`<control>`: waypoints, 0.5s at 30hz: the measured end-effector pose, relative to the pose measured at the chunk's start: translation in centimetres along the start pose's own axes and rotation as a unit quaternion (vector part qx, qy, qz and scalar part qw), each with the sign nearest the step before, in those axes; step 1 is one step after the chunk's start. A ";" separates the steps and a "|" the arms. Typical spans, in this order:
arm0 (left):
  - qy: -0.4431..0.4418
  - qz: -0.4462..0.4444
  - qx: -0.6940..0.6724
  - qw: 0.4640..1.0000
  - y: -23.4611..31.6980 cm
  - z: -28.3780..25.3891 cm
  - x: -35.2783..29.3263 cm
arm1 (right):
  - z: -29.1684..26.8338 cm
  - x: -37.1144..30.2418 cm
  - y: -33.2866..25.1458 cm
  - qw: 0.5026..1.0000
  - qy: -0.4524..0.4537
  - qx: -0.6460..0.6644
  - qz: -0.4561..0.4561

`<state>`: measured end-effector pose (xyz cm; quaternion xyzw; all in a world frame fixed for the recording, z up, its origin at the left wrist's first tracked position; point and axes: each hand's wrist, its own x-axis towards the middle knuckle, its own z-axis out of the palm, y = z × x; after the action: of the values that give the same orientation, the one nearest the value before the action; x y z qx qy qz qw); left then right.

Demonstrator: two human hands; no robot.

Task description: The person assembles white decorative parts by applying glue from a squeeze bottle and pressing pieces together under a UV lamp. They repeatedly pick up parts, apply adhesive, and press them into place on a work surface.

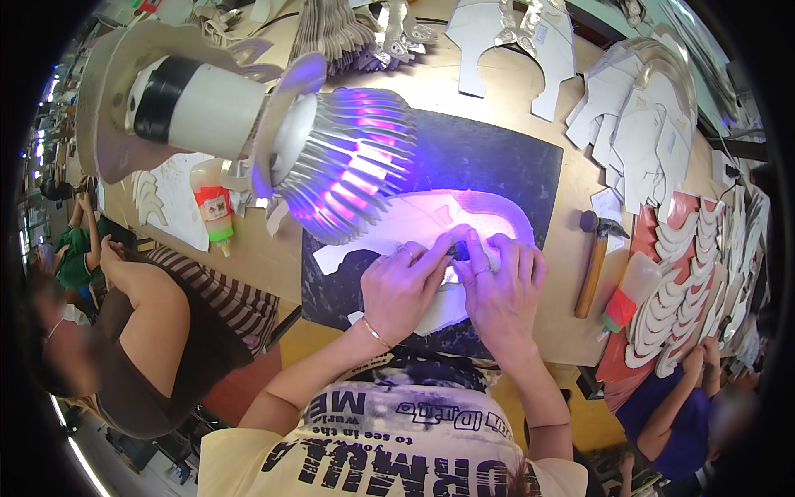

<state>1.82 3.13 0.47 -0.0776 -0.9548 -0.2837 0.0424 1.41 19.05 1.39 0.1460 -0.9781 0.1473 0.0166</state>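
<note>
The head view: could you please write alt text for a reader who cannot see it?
A person's left hand and right hand, fingertips close together, touch a curved white piece on a black mat, near a finned, purple-lit lamp; a hammer lies to the right.

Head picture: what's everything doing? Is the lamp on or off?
Lamp: lit, glowing purple
White piece: lying on the black mat
Left hand: fingers bent, touching white piece
Right hand: fingers bent, touching white piece
Hammer: lying on the table
Bottle by the hammer: not held
Upper-right pieces: stacked

Cream printed T-shirt (364, 443), gold bracelet (377, 335)
</note>
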 end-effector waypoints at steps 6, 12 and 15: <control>-0.002 0.002 0.006 1.000 0.1 -0.1 -0.1 | 0.2 0.1 0.0 1.000 -0.005 0.001 -0.004; -0.007 0.005 0.012 1.000 0.0 -0.2 0.0 | 0.1 0.1 0.0 1.000 -0.012 -0.002 -0.006; -0.016 0.003 0.024 1.000 -0.1 -0.3 0.1 | 0.1 0.1 0.0 1.000 -0.015 0.003 -0.002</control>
<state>1.70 2.87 0.71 -0.0841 -0.9618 -0.2589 0.0297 1.31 18.97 1.35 0.1507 -0.9774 0.1479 0.0014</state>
